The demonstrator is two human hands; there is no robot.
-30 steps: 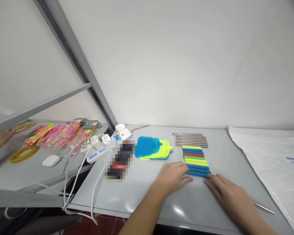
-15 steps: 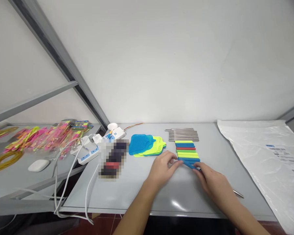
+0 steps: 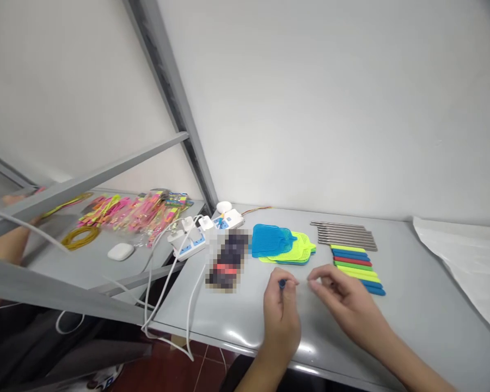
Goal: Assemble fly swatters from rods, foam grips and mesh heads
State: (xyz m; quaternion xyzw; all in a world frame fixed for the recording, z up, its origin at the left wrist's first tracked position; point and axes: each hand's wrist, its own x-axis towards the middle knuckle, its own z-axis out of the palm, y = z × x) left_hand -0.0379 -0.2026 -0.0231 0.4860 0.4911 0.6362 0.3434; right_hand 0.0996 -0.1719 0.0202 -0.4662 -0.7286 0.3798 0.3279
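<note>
My left hand [image 3: 283,313] is closed in a fist on a blue handle [image 3: 283,283], of which only the tip shows above the fingers. My right hand [image 3: 343,305] is just to its right, thumb and forefinger pinched toward the left hand; what they hold, if anything, I cannot make out. Beyond the right hand lies a row of coloured handles [image 3: 357,269] in yellow, blue, red and green. Behind them is a bundle of metal rods [image 3: 345,235]. A stack of blue and yellow-green mesh swatter heads [image 3: 283,245] lies to the left.
A blurred dark object [image 3: 226,260] and white power strips [image 3: 191,237] with cables sit at the grey table's left end. White plastic sheeting [image 3: 465,256] covers the right. A neighbouring table holds pink and yellow packets [image 3: 134,209], rubber bands [image 3: 79,236] and another person's arm [image 3: 8,245].
My left hand has taken a blue handle from the near end of the row and lifted it upright. Both hands moved left, away from the row. The view swung.
</note>
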